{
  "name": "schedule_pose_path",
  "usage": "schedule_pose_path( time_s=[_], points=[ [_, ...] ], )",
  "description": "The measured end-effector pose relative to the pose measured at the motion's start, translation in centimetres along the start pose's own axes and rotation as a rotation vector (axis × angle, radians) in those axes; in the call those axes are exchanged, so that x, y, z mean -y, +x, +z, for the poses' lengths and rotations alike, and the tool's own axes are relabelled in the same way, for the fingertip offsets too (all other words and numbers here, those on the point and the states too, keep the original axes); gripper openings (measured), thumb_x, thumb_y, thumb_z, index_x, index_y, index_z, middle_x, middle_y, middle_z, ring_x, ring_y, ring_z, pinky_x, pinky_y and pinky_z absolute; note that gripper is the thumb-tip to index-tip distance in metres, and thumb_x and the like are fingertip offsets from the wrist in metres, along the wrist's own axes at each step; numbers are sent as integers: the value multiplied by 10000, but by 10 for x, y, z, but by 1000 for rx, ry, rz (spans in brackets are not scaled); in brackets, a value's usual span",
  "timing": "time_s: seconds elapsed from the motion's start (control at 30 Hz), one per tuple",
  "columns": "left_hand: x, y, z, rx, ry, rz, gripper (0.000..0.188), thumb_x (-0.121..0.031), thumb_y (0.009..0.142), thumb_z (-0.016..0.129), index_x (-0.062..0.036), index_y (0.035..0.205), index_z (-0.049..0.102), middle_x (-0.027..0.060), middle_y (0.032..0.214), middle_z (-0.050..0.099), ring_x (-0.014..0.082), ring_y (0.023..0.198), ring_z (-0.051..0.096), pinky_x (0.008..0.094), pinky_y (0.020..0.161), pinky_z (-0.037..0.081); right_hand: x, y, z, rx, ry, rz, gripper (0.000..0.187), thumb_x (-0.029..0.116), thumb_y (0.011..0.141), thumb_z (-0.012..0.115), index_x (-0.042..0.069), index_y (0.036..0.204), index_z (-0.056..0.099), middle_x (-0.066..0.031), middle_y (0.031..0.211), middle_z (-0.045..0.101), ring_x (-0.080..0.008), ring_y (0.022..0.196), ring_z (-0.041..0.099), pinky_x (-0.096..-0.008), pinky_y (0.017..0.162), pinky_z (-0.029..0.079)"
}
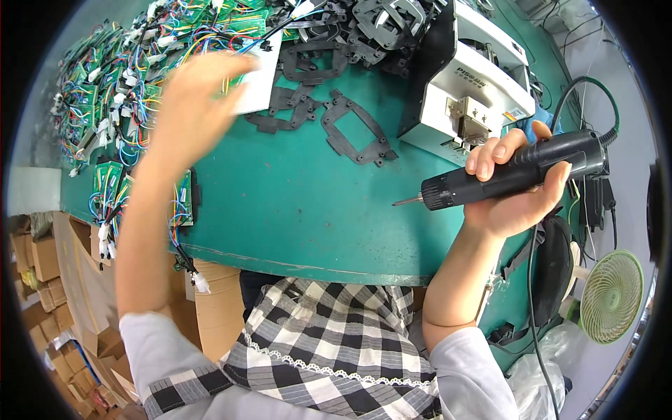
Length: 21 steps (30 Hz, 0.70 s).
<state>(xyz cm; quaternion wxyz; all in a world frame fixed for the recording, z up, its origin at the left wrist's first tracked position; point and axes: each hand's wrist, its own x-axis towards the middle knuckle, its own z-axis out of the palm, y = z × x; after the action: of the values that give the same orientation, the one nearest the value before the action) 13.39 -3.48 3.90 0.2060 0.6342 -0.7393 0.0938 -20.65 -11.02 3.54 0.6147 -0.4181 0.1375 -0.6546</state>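
My right hand [514,185] is wrapped round a black corded electric screwdriver [490,178], its bit pointing left above the green tabletop. My left hand [199,94], slightly smeared by motion, reaches over the edge of a heap of green circuit boards [133,84] with coloured wires and white plugs. Its thumb and fingers are apart, and nothing shows between them. Beside those fingers lies a flat white sheet or panel [262,82]. Several black plastic frames [357,129] rest to the right of it. Under my left forearm is another wired circuit board [183,199], partly hidden.
A white and black box-shaped machine [444,105] with a metal front fitting stands at the back right. More black frames [385,28] are piled at the back. A green fan [612,297] and a black pouch [553,266] are at right; cardboard boxes [70,357] at lower left.
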Motion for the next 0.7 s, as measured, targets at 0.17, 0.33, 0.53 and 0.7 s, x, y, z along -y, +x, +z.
schedule_pose_path(
  time_s=[0.17, 0.33, 0.53, 0.7],
  points=[
    [-18, 53, 93, 46, 299, 131, 465, -312, 847, 639, -64, 1233, 562, 91, 1087, 647, 249, 1054, 595, 374, 1001, 408, -4, -1, -3, 28, -21, 25, 523, 490, 967, 419, 47, 1239, 474, -120, 681, 529, -213, 490, 537, -363, 477, 482],
    [-59, 25, 41, -303, 232, 350, 243, -96, 802, 635, -55, 1041, 649, 17, 801, 677, 156, 662, 636, 261, 582, 488, 13, 1, -13, 88, 36, 2, 565, 521, 967, 411, 52, 1272, 485, -118, 729, 532, -204, 513, 531, -368, 503, 479],
    [-134, -42, 53, 58, -36, 485, 325, -271, 786, 655, -85, 1052, 671, 46, 877, 675, 224, 791, 664, 336, 698, 533, 25, 12, -35, 448, 284, -30, 679, 549, 935, 482, 15, 1349, 408, -128, 839, 551, -176, 561, 538, -321, 526, 451],
    [-32, -2, 2, 96, 385, 254, 484, -62, 798, 599, -169, 1269, 566, 33, 1294, 582, 211, 1145, 577, 379, 969, 459, 19, 10, -43, 369, 196, -43, 668, 554, 938, 475, 26, 1344, 417, -122, 826, 540, -171, 550, 524, -308, 519, 450]
  ],
)
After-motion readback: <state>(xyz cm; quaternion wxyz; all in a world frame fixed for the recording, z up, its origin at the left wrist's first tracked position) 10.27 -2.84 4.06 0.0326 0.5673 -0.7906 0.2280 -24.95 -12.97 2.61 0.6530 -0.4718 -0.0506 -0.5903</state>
